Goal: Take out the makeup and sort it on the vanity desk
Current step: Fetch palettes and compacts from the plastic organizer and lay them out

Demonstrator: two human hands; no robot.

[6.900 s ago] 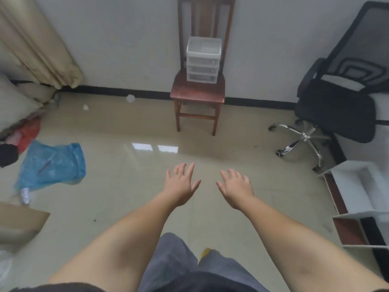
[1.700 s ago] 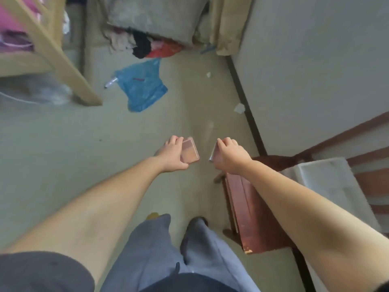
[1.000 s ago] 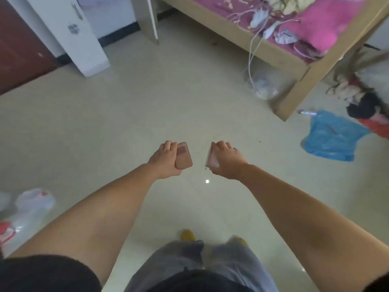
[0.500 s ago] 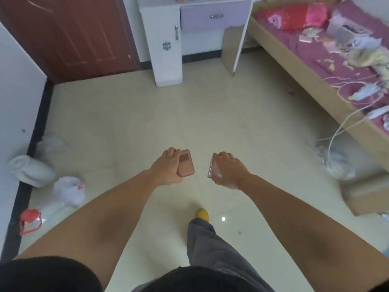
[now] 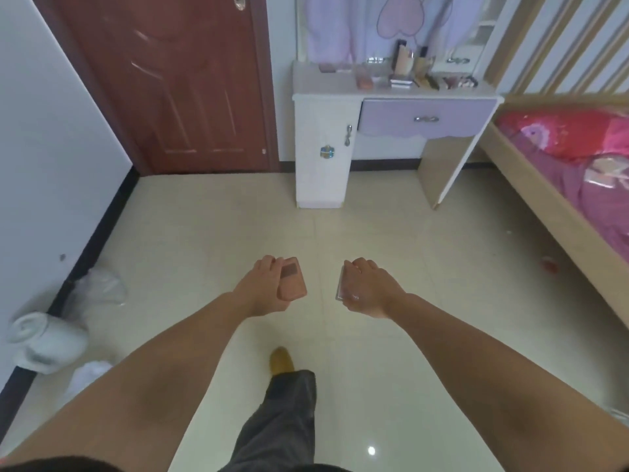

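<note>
Since each hand grips a flat makeup case, left hand (image 5: 263, 287) the pink compact (image 5: 292, 279), right hand (image 5: 366, 287) a clear-edged palette (image 5: 341, 284), the vanity tabletop (image 5: 326, 84) sits well ahead, slightly nearer the right.

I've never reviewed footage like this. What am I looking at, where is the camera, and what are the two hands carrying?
No machine here: a camera on a person's head looks forward and down over both bare arms. The left hand has its grip on a flat pink makeup case. The right hand holds a second thin case, seen edge-on. Ahead, past open floor, stands the white vanity desk with a lilac drawer; small makeup items sit on top. A bed is at right, a door at left.
</note>
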